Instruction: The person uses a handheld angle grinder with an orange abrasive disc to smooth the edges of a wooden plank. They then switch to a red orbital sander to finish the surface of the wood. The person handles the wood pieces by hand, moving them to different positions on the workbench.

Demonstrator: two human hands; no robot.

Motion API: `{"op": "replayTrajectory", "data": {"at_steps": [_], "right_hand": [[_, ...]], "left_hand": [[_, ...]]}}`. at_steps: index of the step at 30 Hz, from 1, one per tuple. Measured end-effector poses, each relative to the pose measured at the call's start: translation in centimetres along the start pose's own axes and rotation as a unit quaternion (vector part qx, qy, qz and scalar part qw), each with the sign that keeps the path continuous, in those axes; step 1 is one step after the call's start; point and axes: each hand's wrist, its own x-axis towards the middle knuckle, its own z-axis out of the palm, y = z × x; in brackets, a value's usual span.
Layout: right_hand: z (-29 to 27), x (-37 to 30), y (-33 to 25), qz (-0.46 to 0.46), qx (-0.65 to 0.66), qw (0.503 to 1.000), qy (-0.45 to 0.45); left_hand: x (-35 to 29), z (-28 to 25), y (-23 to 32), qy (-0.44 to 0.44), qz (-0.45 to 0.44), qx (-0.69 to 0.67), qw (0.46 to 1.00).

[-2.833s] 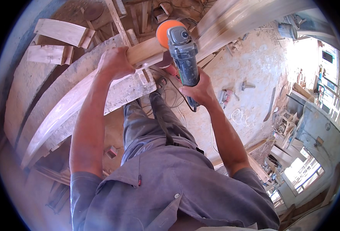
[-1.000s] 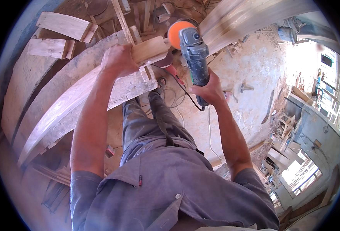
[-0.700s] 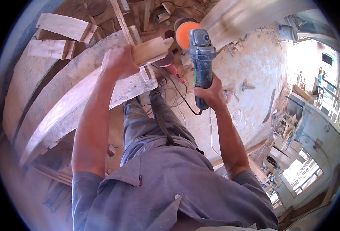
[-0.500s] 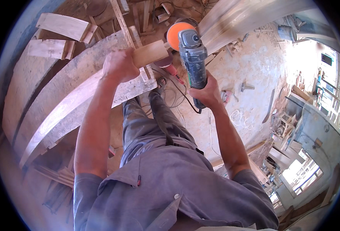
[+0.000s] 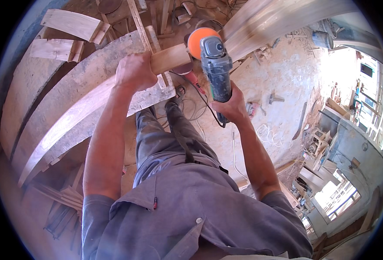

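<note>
My right hand (image 5: 231,105) is wrapped round the dark body of an angle grinder (image 5: 218,71), its power cord trailing from the near end. An orange sanding disc (image 5: 197,42) on the grinder's head overlaps the end of a long, curved wooden piece (image 5: 172,60); whether disc and wood touch, I cannot tell. My left hand (image 5: 134,71) grips this pale piece a short way from that end. From there the wood sweeps down to the left across a worn, dusty bench (image 5: 150,100).
Short wooden blocks (image 5: 70,24) rest at the far left. A second grinder with a red body (image 5: 195,81) lies beyond the bench edge. A large pale timber (image 5: 278,26) crosses the far right. Loose cords (image 5: 195,110) and offcuts are strewn over the dusty floor (image 5: 282,73).
The disc has shifted slightly down and left against the end of the wood. Both hands keep their hold, and the whole view has drifted a little.
</note>
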Motion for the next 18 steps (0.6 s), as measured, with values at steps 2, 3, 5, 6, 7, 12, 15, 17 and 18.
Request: {"op": "replayTrajectory", "data": {"at_steps": [2, 3, 5, 6, 7, 12, 15, 17, 18], "right_hand": [[-0.1, -0.3, -0.3, 0.014, 0.009, 1.000, -0.002], [-0.1, -0.4, -0.3, 0.021, 0.014, 1.000, -0.003], [0.0, -0.4, -0.1, 0.012, 0.015, 1.000, 0.001], [-0.1, -0.5, 0.0, 0.007, 0.015, 1.000, 0.003], [-0.1, -0.5, 0.1, 0.004, 0.006, 1.000, 0.003], [-0.2, -0.4, 0.2, 0.008, -0.019, 1.000, -0.001], [-0.1, -0.5, 0.2, 0.011, -0.010, 1.000, 0.002], [-0.2, -0.6, 0.2, 0.010, -0.009, 1.000, 0.003], [-0.1, -0.6, 0.1, 0.010, -0.009, 1.000, 0.004]], "left_hand": [[-0.1, 0.3, 0.0, 0.007, 0.000, 0.005, 1.000], [-0.1, 0.5, -0.1, 0.012, 0.004, 0.008, 1.000], [-0.2, 1.0, -0.3, 0.027, 0.012, 0.012, 0.999], [-0.4, 1.1, -0.3, 0.037, 0.017, 0.015, 0.999], [-0.5, 1.2, -0.2, 0.047, 0.022, 0.017, 0.998], [-0.4, 0.9, 0.2, 0.015, 0.001, 0.015, 1.000], [-0.6, 0.9, 0.3, 0.016, -0.001, 0.010, 1.000], [-0.7, 0.9, 0.4, 0.020, 0.000, 0.007, 1.000], [-0.7, 1.0, 0.3, 0.022, 0.002, 0.007, 1.000]]}}
